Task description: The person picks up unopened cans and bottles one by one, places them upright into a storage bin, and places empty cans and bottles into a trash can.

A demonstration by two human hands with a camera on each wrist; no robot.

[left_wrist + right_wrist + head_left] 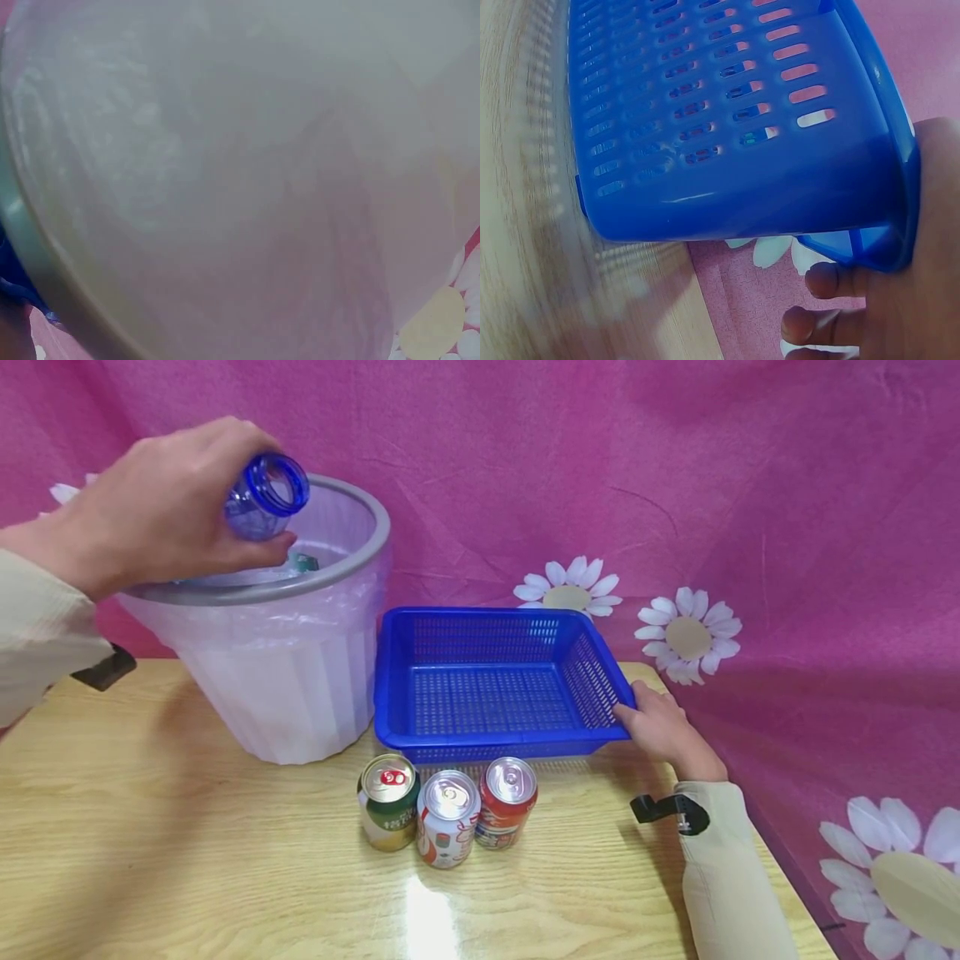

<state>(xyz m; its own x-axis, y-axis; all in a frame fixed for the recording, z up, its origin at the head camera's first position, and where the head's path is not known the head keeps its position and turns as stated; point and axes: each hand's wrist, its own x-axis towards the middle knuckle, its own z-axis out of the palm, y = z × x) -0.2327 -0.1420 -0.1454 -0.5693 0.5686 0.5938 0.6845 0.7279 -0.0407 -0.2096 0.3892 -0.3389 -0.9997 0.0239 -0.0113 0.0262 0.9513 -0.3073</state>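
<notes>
My left hand holds a clear blue plastic bottle over the bin, its uncapped mouth facing right. Below it stands the white bin, grey-rimmed and lined with a thin plastic bag; a bit of something green shows inside. The left wrist view shows mostly the pale, blurred bin liner. At the right, my right hand grips the front right corner of a blue perforated basket, thumb over the rim. In the right wrist view, the basket's side appears close up beside the fingers.
Three cans stand upright in front of the basket: a green and white one, a white one and a red one. All stands on a wooden table. Behind hangs a pink cloth with white flowers.
</notes>
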